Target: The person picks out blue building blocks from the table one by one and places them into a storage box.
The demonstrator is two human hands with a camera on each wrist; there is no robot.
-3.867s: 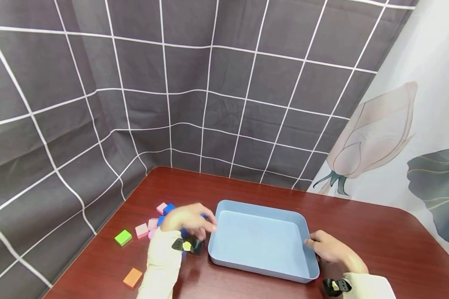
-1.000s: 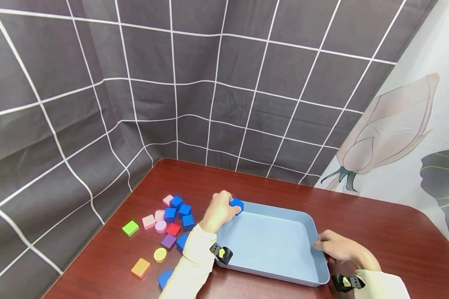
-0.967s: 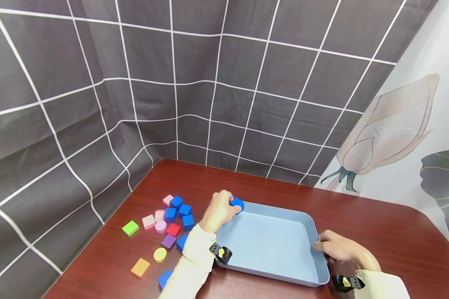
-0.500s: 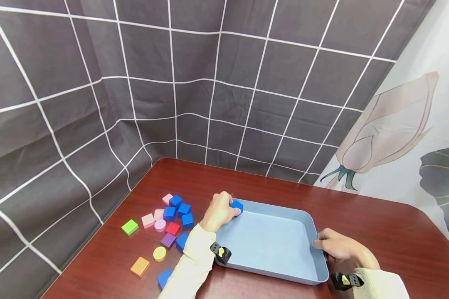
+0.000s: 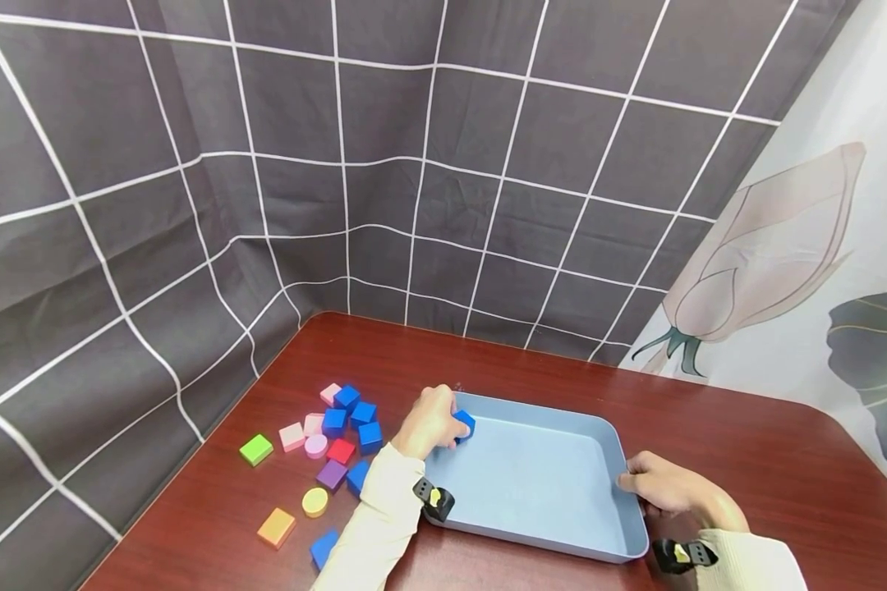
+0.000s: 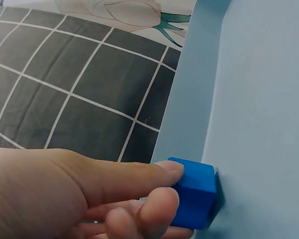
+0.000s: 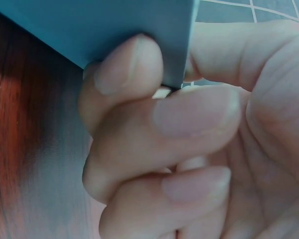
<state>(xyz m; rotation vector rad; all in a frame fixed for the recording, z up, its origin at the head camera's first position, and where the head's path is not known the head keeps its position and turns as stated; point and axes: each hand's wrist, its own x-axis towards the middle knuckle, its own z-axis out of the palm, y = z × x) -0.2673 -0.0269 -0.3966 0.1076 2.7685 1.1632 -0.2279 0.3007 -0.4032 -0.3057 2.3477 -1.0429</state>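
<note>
A blue block [image 5: 464, 425] is pinched between the thumb and fingers of my left hand [image 5: 430, 423], at the far left corner inside a light blue tray [image 5: 540, 484]. In the left wrist view the blue block [image 6: 195, 191] sits low by the tray wall [image 6: 189, 109], its shadow falling on the tray floor. At the tray's right side, my right hand [image 5: 658, 484] grips the wall. The right wrist view shows fingers [image 7: 189, 117] of that hand curled, with the tray wall [image 7: 134, 25] between thumb and fingertip.
Left of the tray lie several blue blocks [image 5: 370, 437], pink pieces [image 5: 291, 437], a red block [image 5: 341, 451], a purple block [image 5: 332, 474], a yellow disc [image 5: 314, 501], an orange block [image 5: 276, 527] and a green block [image 5: 255, 449]. A dark gridded curtain [image 5: 384, 197] hangs behind the table [image 5: 384, 349].
My left hand was beside the loose blocks, then came right to the tray's far left corner with a blue block. In the last half second it has lowered slightly. The right hand keeps its grip.
</note>
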